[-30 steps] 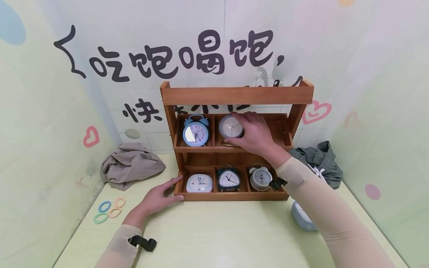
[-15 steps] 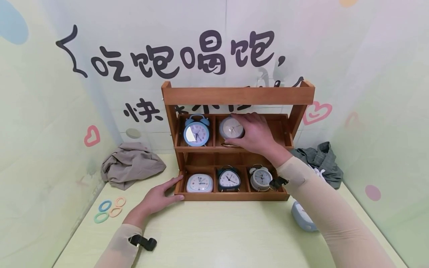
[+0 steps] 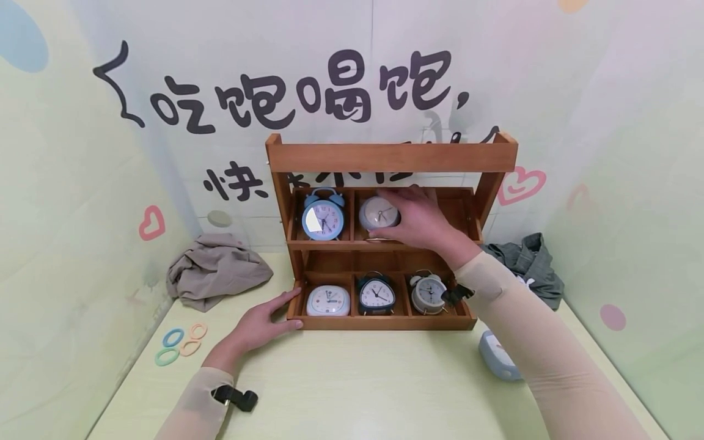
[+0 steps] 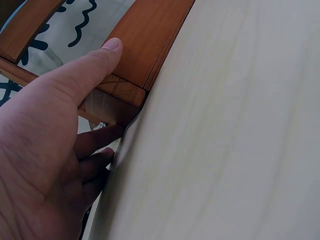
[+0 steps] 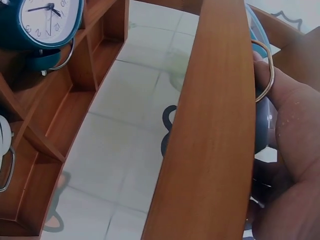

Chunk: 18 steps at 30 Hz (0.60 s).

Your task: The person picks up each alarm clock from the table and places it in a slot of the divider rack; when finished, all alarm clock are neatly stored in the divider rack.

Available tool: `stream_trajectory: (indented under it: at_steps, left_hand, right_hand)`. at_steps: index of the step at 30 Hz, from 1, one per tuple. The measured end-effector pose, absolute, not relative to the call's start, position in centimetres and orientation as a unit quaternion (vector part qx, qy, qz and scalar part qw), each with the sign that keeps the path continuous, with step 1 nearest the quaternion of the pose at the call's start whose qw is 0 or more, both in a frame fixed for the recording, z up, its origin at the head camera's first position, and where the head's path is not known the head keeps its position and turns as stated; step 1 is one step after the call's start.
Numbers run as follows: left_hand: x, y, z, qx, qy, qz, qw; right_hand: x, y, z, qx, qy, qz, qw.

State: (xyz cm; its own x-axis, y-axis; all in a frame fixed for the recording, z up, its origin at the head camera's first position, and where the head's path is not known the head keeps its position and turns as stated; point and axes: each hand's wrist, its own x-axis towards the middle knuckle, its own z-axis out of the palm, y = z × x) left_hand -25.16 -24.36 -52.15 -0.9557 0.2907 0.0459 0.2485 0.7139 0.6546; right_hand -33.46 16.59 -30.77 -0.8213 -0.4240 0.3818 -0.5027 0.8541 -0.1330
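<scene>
Fingers of my right hand (image 3: 420, 219) curl around the round grey alarm clock (image 3: 378, 212) in the middle compartment of the brown wooden shelf rack's (image 3: 390, 156) upper tier. My left hand (image 3: 258, 325) rests flat-fingered against the rack's lower left corner on the pale green table (image 3: 363, 385).

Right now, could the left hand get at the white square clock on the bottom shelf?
Probably yes. The left hand rests on the shelf's lower left corner, right beside the white square clock. That compartment is open at the front, with nothing between hand and clock.

Left hand (image 3: 258, 326) flat, right hand (image 3: 420, 219) seemingly curled
</scene>
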Motion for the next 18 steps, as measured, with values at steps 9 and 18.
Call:
stream_trajectory:
  at_steps: [9,18]
  left_hand:
    - [-25.2,-24.3,-52.3,0.144,0.925,0.350,0.032]
    - [-25.2,-24.4,-52.3,0.143,0.926,0.348,0.037]
  right_hand:
    - [-33.2,16.5,-30.4,0.235,-0.957,0.106,0.135]
    - [-32.4,17.3,-31.2,0.255,-0.943,0.146,0.160]
